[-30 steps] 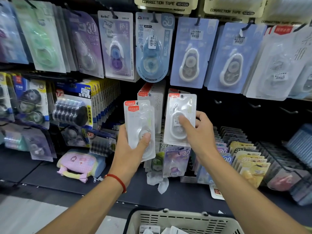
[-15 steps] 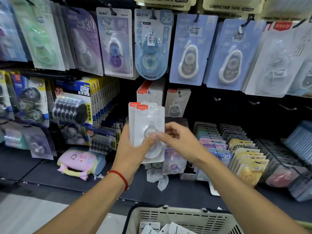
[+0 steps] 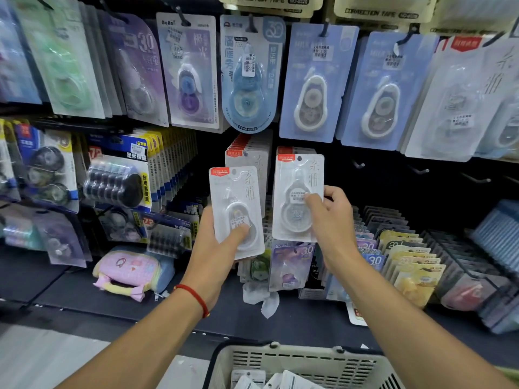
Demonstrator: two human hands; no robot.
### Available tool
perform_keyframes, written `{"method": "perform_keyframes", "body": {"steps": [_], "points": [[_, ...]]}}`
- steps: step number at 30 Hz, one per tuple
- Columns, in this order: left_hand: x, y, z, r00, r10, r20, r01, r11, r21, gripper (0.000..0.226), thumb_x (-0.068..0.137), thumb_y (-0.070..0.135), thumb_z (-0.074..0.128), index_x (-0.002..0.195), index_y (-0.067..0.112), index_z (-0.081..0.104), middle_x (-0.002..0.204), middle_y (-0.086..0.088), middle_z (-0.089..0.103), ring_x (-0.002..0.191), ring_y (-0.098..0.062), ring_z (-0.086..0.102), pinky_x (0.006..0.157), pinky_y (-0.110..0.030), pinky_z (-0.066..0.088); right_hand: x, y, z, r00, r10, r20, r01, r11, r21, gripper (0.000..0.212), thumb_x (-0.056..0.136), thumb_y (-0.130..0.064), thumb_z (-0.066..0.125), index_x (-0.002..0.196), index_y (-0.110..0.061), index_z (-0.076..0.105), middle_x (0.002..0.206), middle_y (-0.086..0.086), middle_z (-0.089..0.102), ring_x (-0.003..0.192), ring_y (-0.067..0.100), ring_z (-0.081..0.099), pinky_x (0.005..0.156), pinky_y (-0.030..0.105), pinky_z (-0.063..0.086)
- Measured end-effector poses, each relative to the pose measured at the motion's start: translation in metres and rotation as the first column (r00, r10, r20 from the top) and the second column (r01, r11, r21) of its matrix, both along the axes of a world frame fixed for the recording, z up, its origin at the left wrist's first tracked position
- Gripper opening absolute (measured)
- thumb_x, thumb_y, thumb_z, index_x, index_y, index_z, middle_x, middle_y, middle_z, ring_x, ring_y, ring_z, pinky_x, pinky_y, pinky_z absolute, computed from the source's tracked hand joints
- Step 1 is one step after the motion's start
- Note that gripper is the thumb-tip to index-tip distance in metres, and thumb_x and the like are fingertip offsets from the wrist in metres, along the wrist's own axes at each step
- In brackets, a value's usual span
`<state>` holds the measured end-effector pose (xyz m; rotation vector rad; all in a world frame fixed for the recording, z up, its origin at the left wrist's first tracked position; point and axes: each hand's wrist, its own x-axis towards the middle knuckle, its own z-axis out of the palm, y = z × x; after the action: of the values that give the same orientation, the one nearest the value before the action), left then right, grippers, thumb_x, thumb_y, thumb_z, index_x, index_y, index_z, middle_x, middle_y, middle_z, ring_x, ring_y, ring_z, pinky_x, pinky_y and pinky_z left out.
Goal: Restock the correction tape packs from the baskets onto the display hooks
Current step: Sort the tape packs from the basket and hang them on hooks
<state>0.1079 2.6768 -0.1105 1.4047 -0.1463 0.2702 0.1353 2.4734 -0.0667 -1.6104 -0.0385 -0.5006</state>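
My left hand (image 3: 213, 248) grips a white correction tape pack (image 3: 236, 209) with a red label, held upright in front of the shelf. My right hand (image 3: 331, 220) pinches a second white pack (image 3: 297, 192) by its lower right side and holds it up at the hooks, in front of more of the same white packs (image 3: 250, 155) hanging behind. A cream basket (image 3: 303, 360) sits at the bottom of the view with several more white packs inside.
Blue, purple and green correction tape packs (image 3: 311, 85) hang along the upper row. Bare black hooks (image 3: 418, 171) stick out to the right of my right hand. Yellow packs (image 3: 412, 273) stand in slotted trays at lower right. A pink pouch (image 3: 126, 272) lies on the shelf.
My right hand took one pack from the stack in my left hand and lifted it up and to the right, toward the hooks. My left hand stayed roughly in place.
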Motion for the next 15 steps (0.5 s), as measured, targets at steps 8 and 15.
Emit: {"method": "perform_keyframes", "body": {"steps": [8,15], "points": [[-0.0031,0.0012,0.0021,1.0,0.026,0.017,-0.027,0.998,0.055,0.04,0.082,0.018,0.066,0.11,0.046,0.061,0.107,0.017,0.071,0.101,-0.003,0.07,0.089,-0.036,0.059,-0.0006,0.0017,-0.0027,0.996,-0.09,-0.02,0.088,0.991,-0.099,0.033,0.098,-0.043,0.07,0.122,-0.023,0.058,0.1,-0.01,0.079,0.086,0.0,0.074,0.063,0.015,0.054],[-0.0056,-0.0029,0.0021,1.0,-0.014,0.026,0.012,0.996,0.084,0.052,0.088,0.013,0.077,0.126,0.04,0.053,0.116,0.016,0.072,0.11,-0.008,0.071,0.09,-0.042,0.061,-0.0075,0.0078,-0.0021,0.994,0.091,-0.062,-0.109,0.911,-0.398,0.028,0.098,-0.041,0.07,0.122,-0.027,0.062,0.113,-0.015,0.069,0.102,-0.005,0.064,0.087,0.02,0.051]]}}
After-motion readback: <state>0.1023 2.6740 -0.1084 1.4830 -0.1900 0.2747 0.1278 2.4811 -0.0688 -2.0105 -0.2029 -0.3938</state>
